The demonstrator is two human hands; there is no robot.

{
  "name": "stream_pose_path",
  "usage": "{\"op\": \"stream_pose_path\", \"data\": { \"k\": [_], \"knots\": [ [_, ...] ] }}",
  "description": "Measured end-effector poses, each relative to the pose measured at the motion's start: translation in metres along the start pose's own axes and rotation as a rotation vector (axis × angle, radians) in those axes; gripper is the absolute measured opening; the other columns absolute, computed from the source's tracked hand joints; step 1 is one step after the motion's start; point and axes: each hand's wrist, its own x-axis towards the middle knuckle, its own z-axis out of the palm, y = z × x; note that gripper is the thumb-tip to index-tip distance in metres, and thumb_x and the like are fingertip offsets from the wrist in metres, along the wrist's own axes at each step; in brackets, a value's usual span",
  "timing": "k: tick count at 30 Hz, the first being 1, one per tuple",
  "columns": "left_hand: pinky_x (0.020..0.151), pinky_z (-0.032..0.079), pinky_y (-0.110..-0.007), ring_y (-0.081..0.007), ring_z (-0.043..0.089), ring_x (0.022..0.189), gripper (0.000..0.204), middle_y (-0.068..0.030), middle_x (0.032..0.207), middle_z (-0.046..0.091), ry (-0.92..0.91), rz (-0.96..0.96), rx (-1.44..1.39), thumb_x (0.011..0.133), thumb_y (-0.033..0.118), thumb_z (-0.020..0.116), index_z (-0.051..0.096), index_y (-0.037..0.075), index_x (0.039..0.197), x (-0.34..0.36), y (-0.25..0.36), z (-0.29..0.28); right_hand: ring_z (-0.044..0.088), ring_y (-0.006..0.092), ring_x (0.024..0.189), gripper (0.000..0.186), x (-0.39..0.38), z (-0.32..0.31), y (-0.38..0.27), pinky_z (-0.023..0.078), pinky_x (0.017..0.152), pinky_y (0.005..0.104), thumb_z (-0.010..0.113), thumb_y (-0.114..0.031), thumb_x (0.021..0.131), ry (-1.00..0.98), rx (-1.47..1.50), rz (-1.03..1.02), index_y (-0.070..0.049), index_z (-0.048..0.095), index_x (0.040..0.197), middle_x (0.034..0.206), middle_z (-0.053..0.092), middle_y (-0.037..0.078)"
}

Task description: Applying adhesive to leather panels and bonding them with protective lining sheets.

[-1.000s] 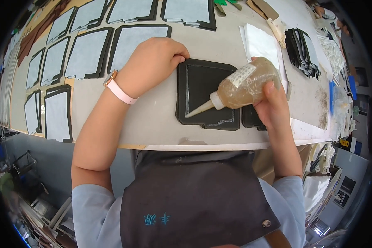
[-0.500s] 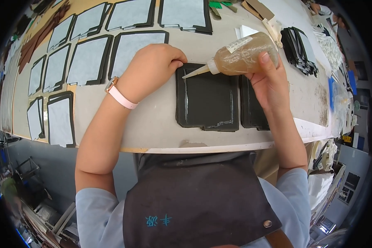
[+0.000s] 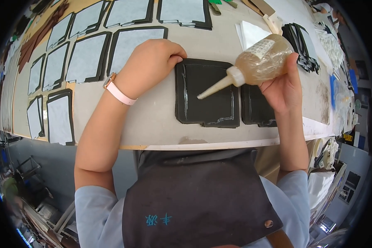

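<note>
My left hand (image 3: 155,62) has its fingers curled together at the top left corner of a stack of black panels (image 3: 208,107), which carries glossy glue lines along its edges. My right hand (image 3: 283,91) grips an amber squeeze bottle (image 3: 264,58) with a long pale nozzle, held tilted over the panel; the tip hangs above its left-middle part. A second black stack (image 3: 254,105) lies to the right, partly under the bottle and hand.
Rows of black pieces topped with pale sheets (image 3: 84,58) cover the left of the worktable (image 3: 144,124). White sheets (image 3: 248,33), a dark bundle (image 3: 301,49) and scraps (image 3: 223,6) lie at the back. Another person (image 3: 324,8) is partly visible at the upper right.
The bottle first swung up toward the panel's top left, then moved right and its tip came down toward the middle. My left hand has stayed at the corner, shifting only slightly.
</note>
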Motion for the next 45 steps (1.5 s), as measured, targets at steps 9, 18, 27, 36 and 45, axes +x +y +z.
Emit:
{"op": "stream_pose_path", "data": {
  "k": [9, 18, 27, 36, 45],
  "knots": [
    [0.065, 0.05, -0.032, -0.0244, 0.062, 0.068, 0.014, -0.0128, 0.085, 0.069, -0.021, -0.009, -0.022, 0.087, 0.004, 0.066, 0.071, 0.002, 0.1, 0.003, -0.001, 0.0, 0.06, 0.043, 0.117, 0.114, 0.005, 0.035, 0.006, 0.05, 0.102, 0.0542, 0.086, -0.063, 0.062, -0.298, -0.548, -0.089, -0.005, 0.034, 0.145, 0.128, 0.056, 0.023],
    [0.065, 0.05, -0.033, -0.0244, 0.061, 0.069, 0.015, -0.0126, 0.085, 0.068, -0.022, 0.003, -0.004, 0.087, 0.005, 0.066, 0.071, 0.002, 0.101, 0.002, 0.0, 0.0, 0.06, 0.0289, 0.116, 0.101, 0.013, 0.043, 0.009, 0.048, 0.1, 0.0435, 0.089, -0.043, 0.064, -0.469, -0.515, -0.066, -0.003, 0.04, 0.141, 0.124, 0.059, 0.015],
    [0.066, 0.05, -0.033, -0.0245, 0.062, 0.069, 0.014, -0.0121, 0.086, 0.068, 0.003, 0.016, 0.014, 0.088, 0.005, 0.066, 0.071, 0.002, 0.1, -0.001, -0.001, 0.001, 0.064, 0.0407, 0.111, 0.111, -0.002, 0.012, -0.012, 0.053, 0.097, 0.0522, 0.083, -0.063, 0.066, -0.319, -0.642, -0.132, -0.002, 0.034, 0.143, 0.121, 0.059, 0.023],
    [0.066, 0.049, -0.031, -0.0229, 0.061, 0.07, 0.014, -0.0113, 0.086, 0.068, -0.031, -0.024, 0.001, 0.089, 0.006, 0.065, 0.071, 0.001, 0.101, 0.004, 0.003, -0.003, 0.059, 0.0373, 0.119, 0.101, -0.031, -0.012, 0.0, 0.05, 0.101, 0.049, 0.073, -0.061, 0.077, -0.179, -0.489, -0.088, 0.001, 0.031, 0.145, 0.127, 0.056, 0.023],
    [0.066, 0.049, -0.032, -0.0236, 0.062, 0.072, 0.014, -0.0123, 0.085, 0.067, -0.031, -0.035, -0.008, 0.089, 0.006, 0.065, 0.072, 0.002, 0.101, 0.003, 0.008, -0.002, 0.065, 0.032, 0.103, 0.075, -0.05, -0.13, -0.092, 0.057, 0.088, 0.044, 0.047, -0.058, 0.099, 0.177, -0.042, -0.146, -0.001, 0.037, 0.147, 0.122, 0.062, 0.02]
  ]
}}
